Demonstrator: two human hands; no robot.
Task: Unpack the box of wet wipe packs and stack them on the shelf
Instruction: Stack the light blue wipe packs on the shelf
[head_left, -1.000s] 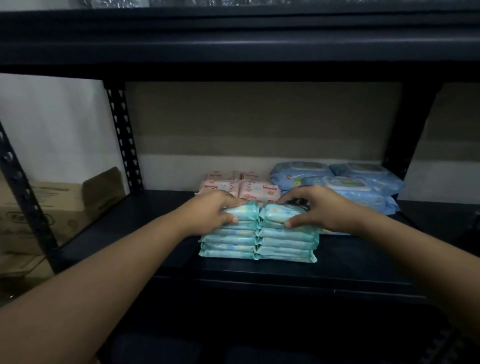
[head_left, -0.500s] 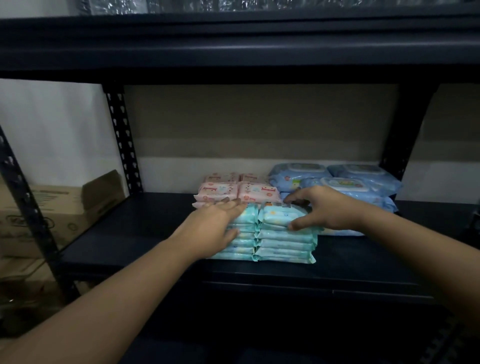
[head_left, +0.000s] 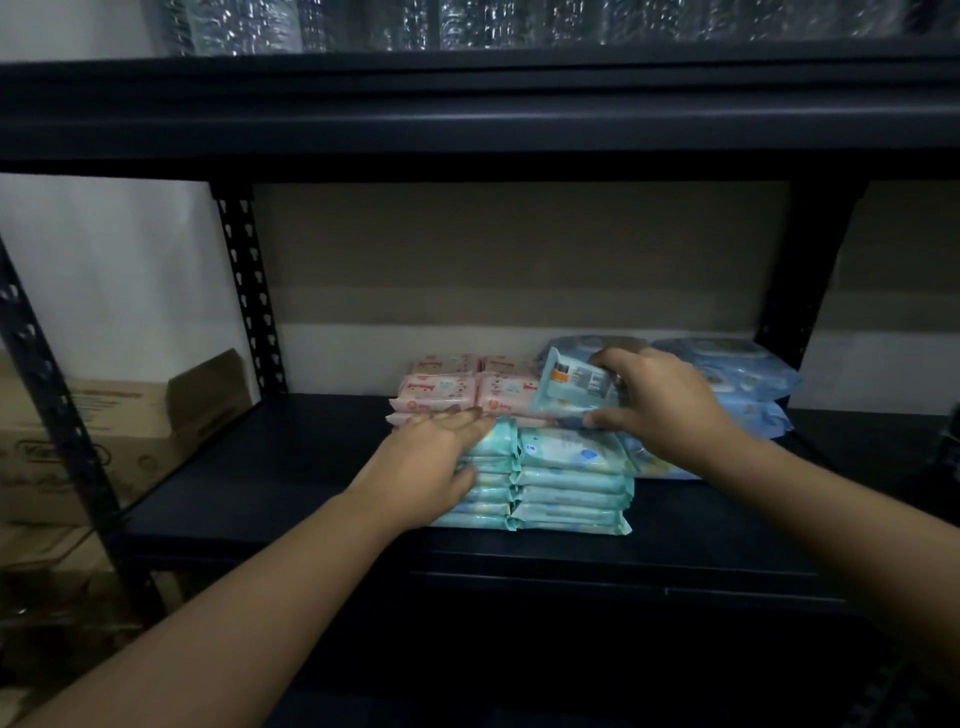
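Two side-by-side stacks of teal wet wipe packs (head_left: 571, 483) stand near the front of the dark shelf (head_left: 260, 467). My left hand (head_left: 431, 462) lies flat with straight fingers on top of the left stack. My right hand (head_left: 660, 405) grips one teal pack (head_left: 571, 387) lifted and tilted above the right stack, its printed back facing me. Pink packs (head_left: 441, 389) sit behind the stacks. Larger blue packs (head_left: 737, 374) lie at the back right.
Black perforated uprights (head_left: 244, 291) and the upper shelf beam (head_left: 467, 119) frame the bay. An open cardboard box (head_left: 119, 415) stands to the left beyond the rack. The left part of the shelf board is bare.
My right hand has lifted the top pack off the right stack and tipped it up. My left hand flattened on the left stack. The camera view shifted slightly downward.
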